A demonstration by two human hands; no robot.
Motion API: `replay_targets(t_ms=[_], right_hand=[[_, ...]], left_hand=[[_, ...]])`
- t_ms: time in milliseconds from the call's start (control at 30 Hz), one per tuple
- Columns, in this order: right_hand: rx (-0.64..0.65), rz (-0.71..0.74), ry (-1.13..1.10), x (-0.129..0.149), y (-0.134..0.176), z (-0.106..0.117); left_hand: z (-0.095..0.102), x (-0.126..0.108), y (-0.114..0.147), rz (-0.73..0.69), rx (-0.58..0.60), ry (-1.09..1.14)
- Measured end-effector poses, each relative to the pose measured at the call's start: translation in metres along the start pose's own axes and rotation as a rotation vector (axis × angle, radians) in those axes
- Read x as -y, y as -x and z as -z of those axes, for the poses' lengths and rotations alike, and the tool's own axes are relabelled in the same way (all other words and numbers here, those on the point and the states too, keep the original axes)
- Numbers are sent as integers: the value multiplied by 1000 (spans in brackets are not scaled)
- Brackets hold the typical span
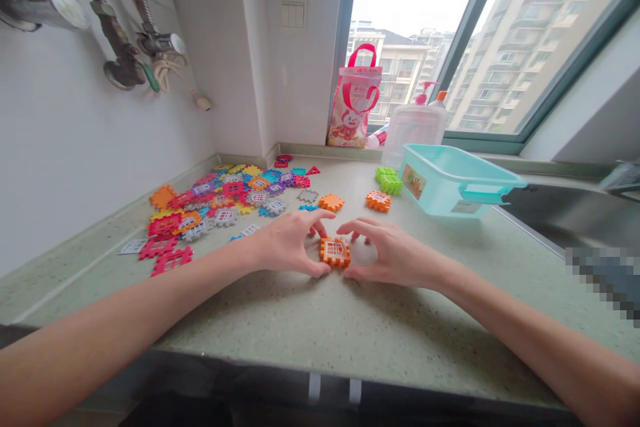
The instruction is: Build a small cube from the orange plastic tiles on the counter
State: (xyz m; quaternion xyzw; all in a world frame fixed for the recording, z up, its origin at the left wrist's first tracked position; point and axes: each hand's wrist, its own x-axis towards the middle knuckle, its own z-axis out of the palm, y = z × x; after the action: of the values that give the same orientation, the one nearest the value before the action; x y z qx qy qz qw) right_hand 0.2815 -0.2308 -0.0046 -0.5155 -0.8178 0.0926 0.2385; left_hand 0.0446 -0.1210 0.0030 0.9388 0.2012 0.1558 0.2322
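Note:
An orange building block (335,252) with toothed edges and a white window insert lies on the countertop between my hands. My left hand (293,240) curves around its left side, thumb and fingers apart, the thumb tip close to the near left corner. From the right, my right hand (383,250) arches the same way, its thumb near the block's near right corner. Whether any fingertip touches the block I cannot tell. Just beyond are an orange toothed piece (331,202) and another orange block with a white insert (378,201).
Many coloured interlocking pieces (233,188) spread over the counter's left side. Green pieces (389,181) lie beside a turquoise basket (440,197) at the right. Behind stand a pink-handled bag (350,117) and a clear pump bottle (413,130). A sink (545,213) borders the counter's right.

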Motion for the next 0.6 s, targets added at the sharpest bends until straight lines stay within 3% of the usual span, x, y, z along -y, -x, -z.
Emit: replay_targets(t_ms=[300, 400, 500, 567, 600], right_hand=[[-12, -14, 23, -5, 0, -5], [-16, -9, 32, -7, 0, -5], [-5, -3, 31, -7, -1, -4], [2, 2, 24, -7, -1, -4], [0, 1, 22, -7, -1, -4]], left_hand=[[-10, -2, 2, 71, -23, 26], [-8, -6, 1, -13, -46, -17], [20, -2, -1, -85, -90, -197], [54, 9, 0, 54, -120, -388], [73, 18, 1, 211, -134, -478]])
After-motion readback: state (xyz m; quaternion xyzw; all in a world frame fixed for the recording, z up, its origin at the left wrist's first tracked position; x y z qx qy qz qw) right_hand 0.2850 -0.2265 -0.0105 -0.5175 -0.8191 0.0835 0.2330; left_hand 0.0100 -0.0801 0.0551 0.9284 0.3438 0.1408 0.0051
